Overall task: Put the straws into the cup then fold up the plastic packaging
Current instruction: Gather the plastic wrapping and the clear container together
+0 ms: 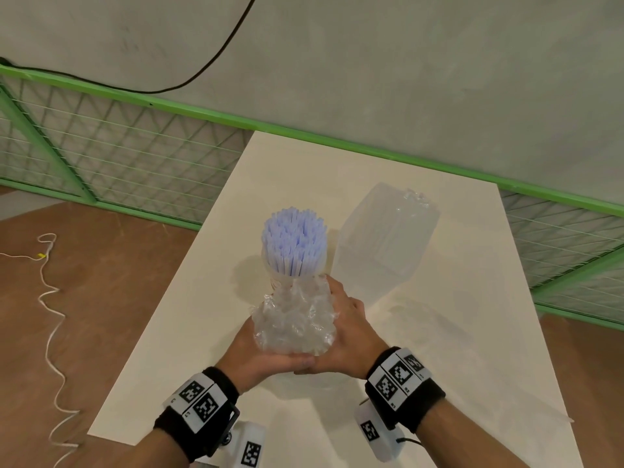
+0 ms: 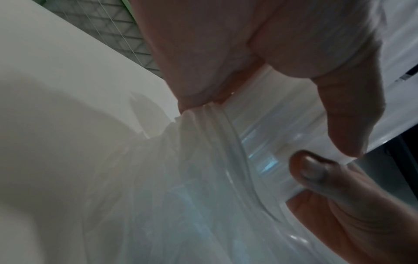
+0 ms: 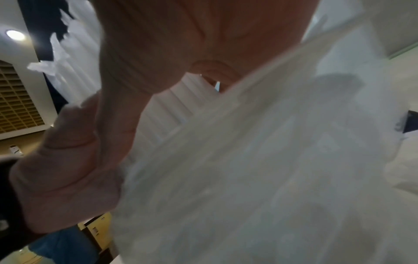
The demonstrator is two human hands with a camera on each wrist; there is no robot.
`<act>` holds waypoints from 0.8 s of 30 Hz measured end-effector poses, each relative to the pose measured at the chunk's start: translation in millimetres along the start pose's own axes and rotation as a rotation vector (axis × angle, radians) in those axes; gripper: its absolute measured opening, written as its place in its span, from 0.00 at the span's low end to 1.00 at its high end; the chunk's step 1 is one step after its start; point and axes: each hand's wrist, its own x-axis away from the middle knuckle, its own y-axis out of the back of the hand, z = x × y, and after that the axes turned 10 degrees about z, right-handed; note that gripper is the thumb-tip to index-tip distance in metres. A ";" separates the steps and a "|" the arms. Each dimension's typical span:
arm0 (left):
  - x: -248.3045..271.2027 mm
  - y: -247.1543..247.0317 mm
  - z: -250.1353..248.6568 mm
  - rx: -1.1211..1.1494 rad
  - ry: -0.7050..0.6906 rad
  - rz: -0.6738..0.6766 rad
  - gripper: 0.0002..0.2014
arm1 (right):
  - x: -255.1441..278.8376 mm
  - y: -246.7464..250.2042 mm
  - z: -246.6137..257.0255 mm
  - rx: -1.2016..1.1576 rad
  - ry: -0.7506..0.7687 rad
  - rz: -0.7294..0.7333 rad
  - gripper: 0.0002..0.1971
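Note:
A bundle of pale blue-white straws (image 1: 293, 243) stands upright over the white table (image 1: 456, 366), tops fanned out. Clear crumpled plastic packaging (image 1: 293, 319) is bunched around the bundle's lower part. My left hand (image 1: 253, 352) and right hand (image 1: 351, 327) wrap around that packaging from either side, fingertips meeting at the front. The left wrist view shows my left hand (image 2: 226, 44) with its thumb pressing ribbed clear plastic (image 2: 181, 196). In the right wrist view my right hand (image 3: 158, 44) curls over the blurred packaging (image 3: 248, 160). A faint clear rounded shape (image 1: 315, 383) sits under my hands; whether it is the cup I cannot tell.
A second large clear plastic package (image 1: 385, 238) lies on the table just right of the straws. A green mesh fence (image 1: 101, 146) runs behind the table. A white cord (image 1: 50, 298) trails over the brown floor at left.

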 end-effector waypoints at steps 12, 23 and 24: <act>-2.9 4.9 0.7 -0.002 0.009 -0.046 0.36 | 26.2 32.8 13.4 -0.067 0.092 0.036 0.69; -3.9 4.9 1.6 -0.003 0.016 -0.087 0.26 | 46.8 6.6 7.7 0.117 0.231 -0.297 0.63; -2.4 5.1 1.0 0.003 0.002 -0.071 0.27 | 47.3 -1.3 6.7 0.146 0.254 -0.332 0.63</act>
